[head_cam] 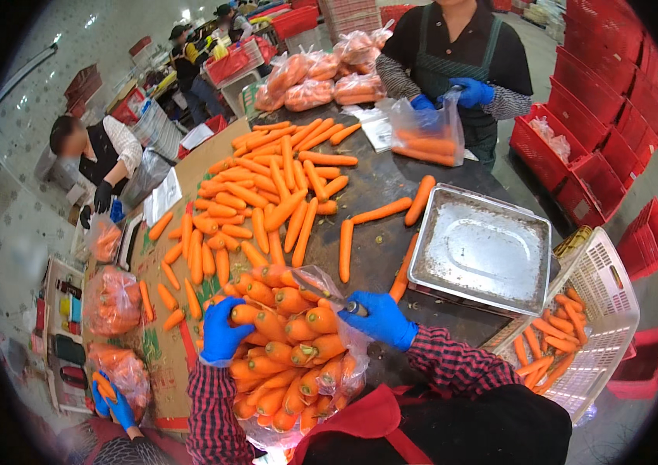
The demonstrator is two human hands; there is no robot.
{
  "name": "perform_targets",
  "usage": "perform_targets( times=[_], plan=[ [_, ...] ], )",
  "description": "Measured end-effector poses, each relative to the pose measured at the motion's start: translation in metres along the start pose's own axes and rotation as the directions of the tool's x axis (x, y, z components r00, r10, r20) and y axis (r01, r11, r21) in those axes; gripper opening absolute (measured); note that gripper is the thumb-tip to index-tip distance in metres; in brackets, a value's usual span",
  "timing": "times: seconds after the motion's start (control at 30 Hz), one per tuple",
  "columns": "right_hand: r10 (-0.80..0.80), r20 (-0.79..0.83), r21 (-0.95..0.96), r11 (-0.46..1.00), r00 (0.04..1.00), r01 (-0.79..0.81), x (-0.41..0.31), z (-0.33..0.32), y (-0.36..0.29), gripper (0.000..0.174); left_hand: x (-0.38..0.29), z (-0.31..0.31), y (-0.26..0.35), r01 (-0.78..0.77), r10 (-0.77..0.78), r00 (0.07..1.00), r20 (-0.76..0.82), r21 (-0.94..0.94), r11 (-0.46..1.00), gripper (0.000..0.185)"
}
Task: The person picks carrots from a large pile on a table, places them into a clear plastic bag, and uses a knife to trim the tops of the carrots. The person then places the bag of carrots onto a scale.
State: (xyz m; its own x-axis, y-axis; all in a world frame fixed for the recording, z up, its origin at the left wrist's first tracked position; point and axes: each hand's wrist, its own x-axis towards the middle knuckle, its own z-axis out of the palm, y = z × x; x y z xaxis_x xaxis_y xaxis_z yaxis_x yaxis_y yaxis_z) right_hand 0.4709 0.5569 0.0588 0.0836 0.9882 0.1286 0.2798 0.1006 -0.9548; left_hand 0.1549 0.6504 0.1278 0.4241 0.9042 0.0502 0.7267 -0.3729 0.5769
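A large heap of carrots (282,351) stands before me in an opened clear plastic bag (358,372), many with their stem ends towards me. My left hand (221,330), in a blue glove, is at the heap's left side, its thumb and fingers around the end of a carrot (246,314). In my right hand (384,318), also gloved in blue, is a knife (356,308). Its handle end points up, and the blade reaches left over the heap's upper right edge, beside the bag's film.
Loose carrots (265,186) cover the table (381,261) beyond. A metal-topped scale (480,250) and a white plastic basket (596,314) stand at right. Across the table a co-worker (456,75) holds a bag of carrots (427,136). Another person's gloved hands (114,401) hold carrots at lower left.
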Motion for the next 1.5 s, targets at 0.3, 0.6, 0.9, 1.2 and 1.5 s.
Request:
perform_targets(
  times=[0.3,0.6,0.9,1.2,1.5],
  plan=[
    [0.121,0.017,0.203,0.971,0.992,-0.122,-0.017,-0.001,0.002,0.02,-0.032,-0.053,0.022,-0.197,-0.355,0.862,-0.361,-0.885,0.422,0.053],
    [0.223,0.072,0.412,0.881,0.972,-0.233,-0.027,-0.004,0.001,0.015,-0.034,-0.004,0.018,-0.109,-0.04,0.994,-0.101,-0.922,-0.371,0.039],
    [0.295,0.074,0.446,0.845,0.953,-0.297,-0.026,0.0,0.017,0.013,0.035,-0.026,0.043,-0.158,-0.206,0.972,-0.112,-0.963,-0.22,0.044],
    [0.302,0.082,0.417,0.855,0.95,-0.308,-0.009,0.003,0.027,0.01,0.003,0.012,0.07,0.073,-0.139,0.978,0.155,0.369,0.926,0.037],
    [0.282,0.039,0.359,0.891,0.959,-0.277,-0.017,0.0,0.03,0.014,-0.042,-0.031,0.038,-0.038,-0.374,0.859,-0.35,-0.772,0.635,0.043]
  ],
)
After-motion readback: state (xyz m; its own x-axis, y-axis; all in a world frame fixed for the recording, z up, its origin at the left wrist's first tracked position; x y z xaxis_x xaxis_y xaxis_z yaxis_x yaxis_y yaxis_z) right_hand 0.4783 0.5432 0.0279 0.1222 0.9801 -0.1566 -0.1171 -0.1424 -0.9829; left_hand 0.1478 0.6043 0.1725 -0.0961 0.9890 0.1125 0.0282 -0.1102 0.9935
